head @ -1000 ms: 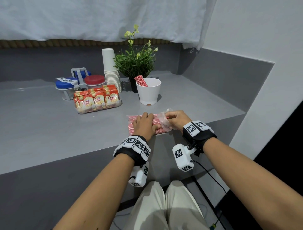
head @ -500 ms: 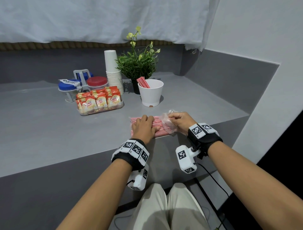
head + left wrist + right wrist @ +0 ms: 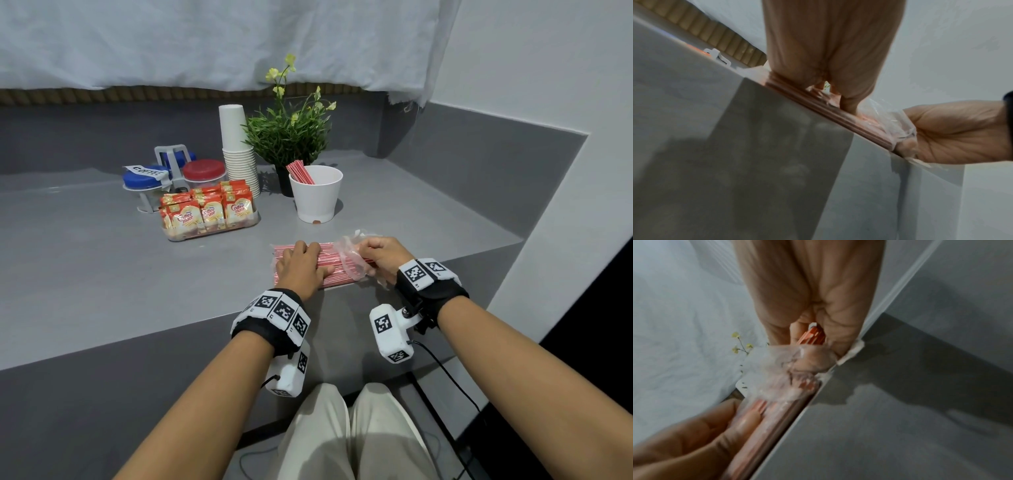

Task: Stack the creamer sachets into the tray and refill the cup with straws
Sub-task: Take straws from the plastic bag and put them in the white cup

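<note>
Bare desk (image 3: 85, 267) lies open to the left of the hands. Straight ahead, the white cup (image 3: 315, 193) stands near, with the plant (image 3: 289, 137) and the stack of paper cups (image 3: 238, 150) crowding just behind it. The sachet tray (image 3: 209, 219) and jars (image 3: 171, 174) block the left rear. A wall (image 3: 479, 178) closes the right side.

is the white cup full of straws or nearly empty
Nearly empty. The white cup stands upright with only a small bunch of red straws leaning against its left rim; the rest of the opening looks bare.
</note>
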Demonstrator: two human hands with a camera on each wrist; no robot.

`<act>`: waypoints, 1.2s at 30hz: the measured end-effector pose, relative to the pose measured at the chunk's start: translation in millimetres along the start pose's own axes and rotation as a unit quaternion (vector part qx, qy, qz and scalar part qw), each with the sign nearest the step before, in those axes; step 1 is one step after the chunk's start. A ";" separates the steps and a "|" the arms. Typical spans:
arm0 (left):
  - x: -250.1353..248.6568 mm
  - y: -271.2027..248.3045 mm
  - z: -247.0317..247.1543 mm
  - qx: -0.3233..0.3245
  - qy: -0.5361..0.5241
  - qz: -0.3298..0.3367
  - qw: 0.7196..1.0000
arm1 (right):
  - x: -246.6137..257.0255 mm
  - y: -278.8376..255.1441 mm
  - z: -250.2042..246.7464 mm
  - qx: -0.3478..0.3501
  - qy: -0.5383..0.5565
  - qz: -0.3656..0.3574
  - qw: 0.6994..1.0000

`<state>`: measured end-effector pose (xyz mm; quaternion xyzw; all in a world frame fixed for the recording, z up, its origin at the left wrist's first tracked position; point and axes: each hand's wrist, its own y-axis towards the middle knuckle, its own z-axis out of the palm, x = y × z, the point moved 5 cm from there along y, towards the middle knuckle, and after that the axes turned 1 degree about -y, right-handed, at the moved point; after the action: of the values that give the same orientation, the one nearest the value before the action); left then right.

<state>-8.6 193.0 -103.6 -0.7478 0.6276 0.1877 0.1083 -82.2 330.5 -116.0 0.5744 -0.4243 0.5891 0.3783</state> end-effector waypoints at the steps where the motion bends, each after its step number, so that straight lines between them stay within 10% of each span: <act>1: 0.3 -0.3 -0.4 0.002 -0.001 0.001 1.000 | 3.0 0.0 -2.4 -0.008 0.009 -0.003 1.000; 16: -27.4 12.2 2.4 -0.015 -0.027 0.027 0.999 | 23.5 -2.8 16.1 -0.031 0.174 0.008 0.984; 24: -20.5 11.6 9.8 0.004 -0.004 0.038 0.999 | 36.1 9.4 -10.5 -0.276 0.110 -0.062 0.953; 36: -20.4 7.7 9.8 0.029 0.003 0.052 0.998 | 69.5 11.0 -2.9 -0.241 0.108 -0.134 0.955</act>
<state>-20.5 213.7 -103.4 -0.7115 0.6708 0.1727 0.1184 -97.3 326.4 -47.3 0.4505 -0.4291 0.4722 0.6245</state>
